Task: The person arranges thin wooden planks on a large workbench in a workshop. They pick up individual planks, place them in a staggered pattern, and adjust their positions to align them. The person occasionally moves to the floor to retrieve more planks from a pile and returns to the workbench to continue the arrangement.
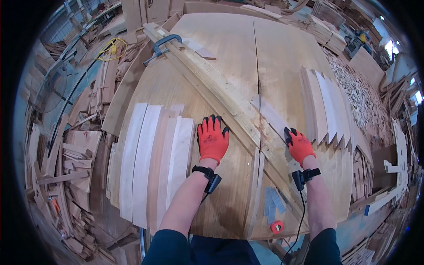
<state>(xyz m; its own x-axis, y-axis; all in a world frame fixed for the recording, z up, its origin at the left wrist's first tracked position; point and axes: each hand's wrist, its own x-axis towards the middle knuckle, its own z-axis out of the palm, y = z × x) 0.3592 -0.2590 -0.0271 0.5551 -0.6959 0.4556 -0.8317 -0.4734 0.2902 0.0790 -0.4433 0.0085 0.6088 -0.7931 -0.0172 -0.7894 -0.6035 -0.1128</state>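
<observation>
My left hand [213,140], in a red glove with black fingertips, lies flat on the wooden tabletop [232,185], fingers stretched forward. It is just right of a row of pale boards [152,163] and left of the long diagonal wooden rail [221,95]. My right hand [301,146], gloved alike, has its fingers bent over the lower end of a short pale board [271,115] that lies against the rail; the thumb's grip is partly hidden. Both wrists carry black strapped devices. A blue clamp [167,43] grips the rail's far end.
Pale boards with pointed ends [329,108] lie at the right of the tabletop. A metal square [273,204] and a red tape measure [277,227] rest near the front edge. Wood scraps [75,163] surround the table; a yellow cord [111,48] lies at the far left.
</observation>
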